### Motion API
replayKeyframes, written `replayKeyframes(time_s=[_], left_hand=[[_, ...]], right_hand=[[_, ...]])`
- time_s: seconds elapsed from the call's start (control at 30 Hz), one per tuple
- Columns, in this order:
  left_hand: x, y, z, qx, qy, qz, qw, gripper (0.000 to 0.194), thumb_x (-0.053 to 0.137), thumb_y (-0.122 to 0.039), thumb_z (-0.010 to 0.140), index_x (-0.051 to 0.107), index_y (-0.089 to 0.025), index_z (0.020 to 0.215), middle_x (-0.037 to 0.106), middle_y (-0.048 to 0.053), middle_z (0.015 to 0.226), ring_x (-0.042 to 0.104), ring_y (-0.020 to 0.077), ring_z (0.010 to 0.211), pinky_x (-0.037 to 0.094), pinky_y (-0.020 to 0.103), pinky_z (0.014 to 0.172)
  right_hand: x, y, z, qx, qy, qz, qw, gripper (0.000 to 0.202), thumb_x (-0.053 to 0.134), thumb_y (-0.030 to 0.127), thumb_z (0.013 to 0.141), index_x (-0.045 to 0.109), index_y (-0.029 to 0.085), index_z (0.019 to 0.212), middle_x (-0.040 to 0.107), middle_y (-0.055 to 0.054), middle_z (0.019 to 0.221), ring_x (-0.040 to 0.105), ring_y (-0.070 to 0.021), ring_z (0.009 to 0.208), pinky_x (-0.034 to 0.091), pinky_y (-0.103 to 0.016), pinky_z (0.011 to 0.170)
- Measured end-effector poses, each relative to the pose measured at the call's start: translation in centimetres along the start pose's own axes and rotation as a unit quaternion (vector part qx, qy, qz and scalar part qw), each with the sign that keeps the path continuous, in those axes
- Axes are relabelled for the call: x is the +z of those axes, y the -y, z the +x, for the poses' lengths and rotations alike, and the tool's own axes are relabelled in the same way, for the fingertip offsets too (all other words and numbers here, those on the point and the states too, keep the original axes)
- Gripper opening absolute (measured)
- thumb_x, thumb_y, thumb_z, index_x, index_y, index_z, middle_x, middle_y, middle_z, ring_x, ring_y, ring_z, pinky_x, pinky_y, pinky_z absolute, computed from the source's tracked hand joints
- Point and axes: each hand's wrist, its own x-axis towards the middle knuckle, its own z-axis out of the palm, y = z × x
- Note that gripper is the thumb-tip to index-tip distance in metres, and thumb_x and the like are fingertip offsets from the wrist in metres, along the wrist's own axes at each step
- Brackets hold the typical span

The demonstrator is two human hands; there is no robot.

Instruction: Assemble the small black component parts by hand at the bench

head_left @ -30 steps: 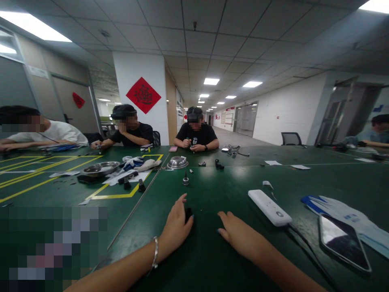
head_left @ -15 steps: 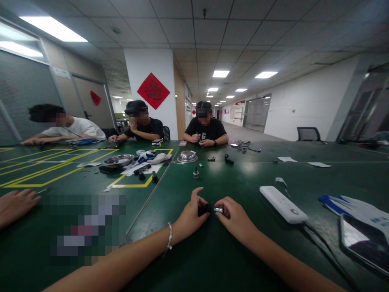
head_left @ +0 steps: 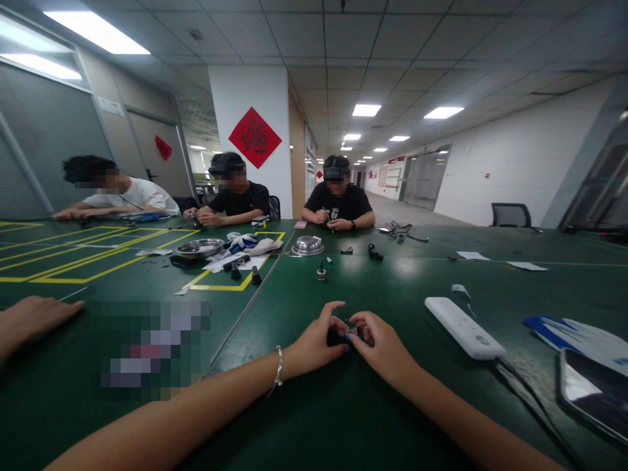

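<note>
My left hand (head_left: 316, 341) is closed on a small black part (head_left: 336, 337), with its index finger raised above it. Fingertips of my right hand (head_left: 377, 340) pinch a small silver metal piece (head_left: 352, 332), which meets the black part between the two hands. The fingers partly cover both pieces, so how they join is hidden. Beyond my hands a small metal part with an upright pin (head_left: 321, 271) stands on the green table (head_left: 392, 297).
A white power strip (head_left: 464, 327), a blue-white glove (head_left: 579, 337) and a phone (head_left: 593, 392) lie to the right. Metal bowls (head_left: 307, 245) and black parts (head_left: 256, 276) sit further back. Another person's hand (head_left: 39, 320) rests at left; three people sit opposite.
My right hand has brought the silver piece leftward against the black part in my left hand; the gap between them has closed. The camera view has shifted slightly.
</note>
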Motion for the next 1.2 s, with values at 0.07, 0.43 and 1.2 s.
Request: replayKeyframes(time_s=[0.07, 0.43, 1.2], left_hand=[[0.0, 0.1, 0.0, 0.003, -0.004, 0.015, 1.0, 0.07, 0.061, -0.009, 0.07, 0.024, -0.023, 0.128, 0.06, 0.001, 0.095, 0.057, 0.015, 0.089, 0.045, 0.032, 0.082], [0.0, 0.5, 0.1, 0.005, 0.003, 0.013, 1.0, 0.07, 0.062, -0.011, 0.071, 0.026, -0.022, 0.13, 0.061, 0.003, 0.098, 0.059, 0.0166, 0.091, 0.047, 0.033, 0.081], [-2.4, -0.9, 0.8, 0.083, -0.008, 0.218, 0.972, 0.026, 0.061, -0.022, 0.077, 0.058, -0.022, 0.103, 0.061, 0.003, 0.104, 0.052, 0.0191, 0.103, 0.039, 0.035, 0.093]], right_hand=[[0.1, 0.0, 0.0, -0.011, 0.0, 0.003, 1.0, 0.011, 0.055, 0.015, 0.082, 0.061, 0.017, 0.091, 0.052, -0.001, 0.078, 0.051, -0.0152, 0.066, 0.042, -0.026, 0.061], [0.2, 0.5, 0.3, -0.122, 0.049, -0.019, 0.991, 0.042, 0.043, 0.004, 0.083, 0.054, 0.02, 0.121, 0.054, -0.008, 0.098, 0.05, -0.0212, 0.092, 0.043, -0.035, 0.082], [0.3, -0.6, 0.1, 0.019, -0.174, 0.121, 0.977, 0.024, 0.034, 0.035, 0.094, 0.044, 0.018, 0.108, 0.05, -0.007, 0.098, 0.05, -0.0201, 0.091, 0.043, -0.033, 0.079]])
